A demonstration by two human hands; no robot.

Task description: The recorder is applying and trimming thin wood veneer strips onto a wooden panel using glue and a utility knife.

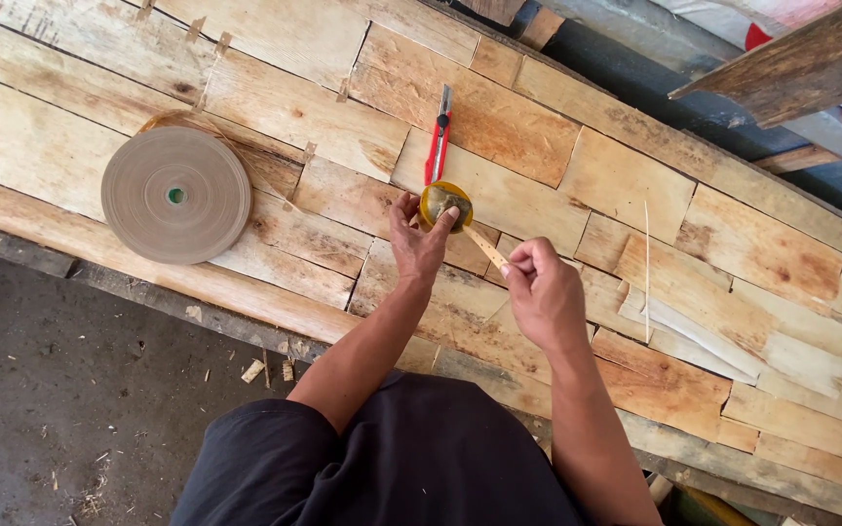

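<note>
The left hand [419,234] presses down on a small yellow roll of tape [444,205], with its fingers curled over the top. That seems to keep the roll from sliding on the bench [538,127]. The right hand [543,292] is closed in a tight pinch on the loose end of the tape strip [486,247]. The strip runs straight and tight from the roll to the pinch, so it looks pulled out flat.

The little roll is round, shiny and yellow-brown, with a dark middle. It sits near the middle of the bench, which is covered with many flat pieces of thin wood laid edge to edge. The strip is pale tan and thin.

Just behind the roll lies 1 red cutter knife [438,141], close enough to grab. Well off to the left lies 1 big flat roll of brown paper tape [175,195].
</note>
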